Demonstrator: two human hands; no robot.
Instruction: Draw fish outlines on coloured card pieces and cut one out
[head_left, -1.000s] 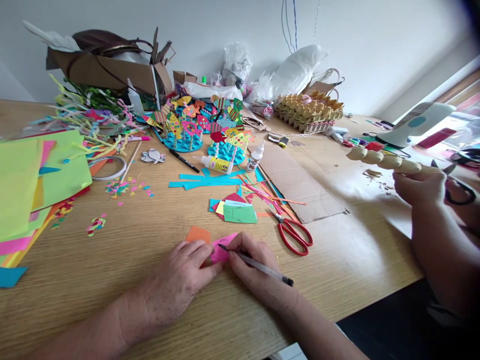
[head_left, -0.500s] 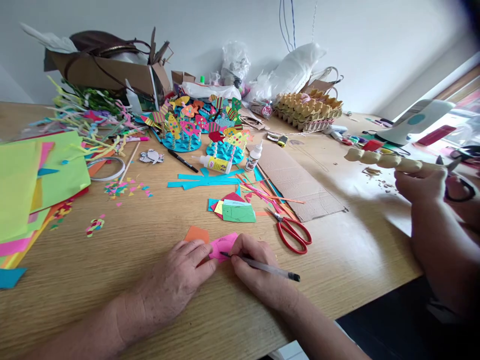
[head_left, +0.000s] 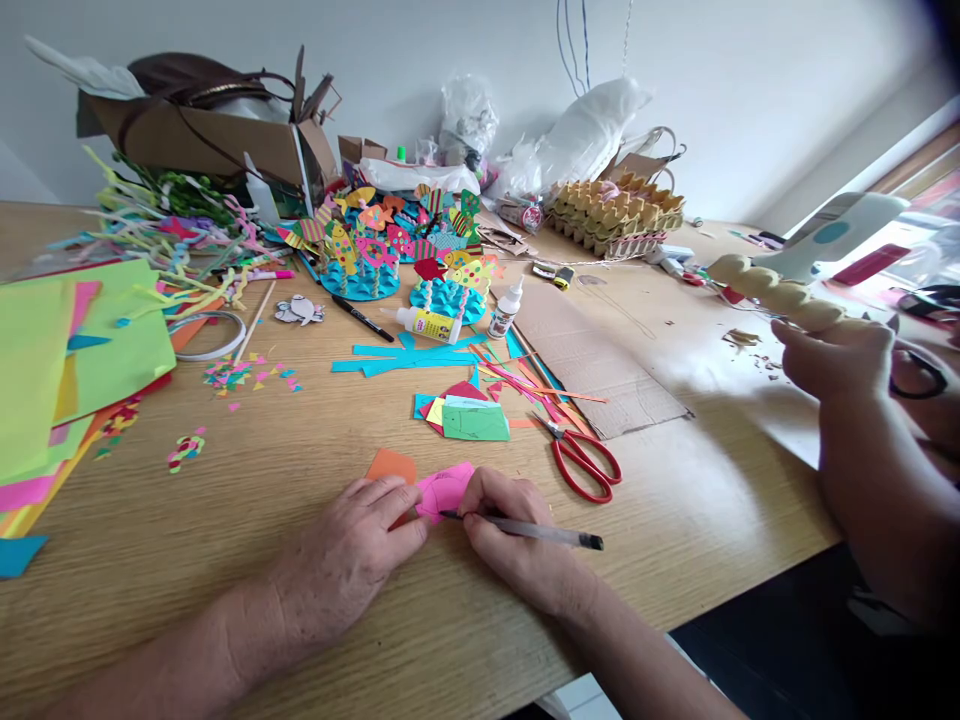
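Observation:
A small piece of pink paper (head_left: 444, 488) with thin drawn lines lies on the table before me. My left hand (head_left: 367, 530) holds its left edge down with thumb and fingers, which also rest over an orange paper piece (head_left: 390, 466). In my right hand (head_left: 517, 535) is a pen (head_left: 544, 531), clear-barrelled with a dark end, its tip touching the pink paper. Just beyond lies a small stack of cut papers, topped by a green piece (head_left: 475, 420) with a drawn outline. Red-handled scissors (head_left: 585, 460) lie right of it, blades pointing away from me.
On the right, a co-worker's hands (head_left: 840, 365) hold an egg-carton strip (head_left: 780, 295) and dark scissors (head_left: 921, 375). Farther back stand paper-fish decorations (head_left: 360, 265), glue bottles (head_left: 505, 310) and a cardboard sheet (head_left: 592, 360). Coloured paper sheets (head_left: 112, 340) lie left.
The pen has shifted slightly on the pink paper. The co-worker's egg-carton strip has tilted and moved a little to the right. My left hand stays on the paper.

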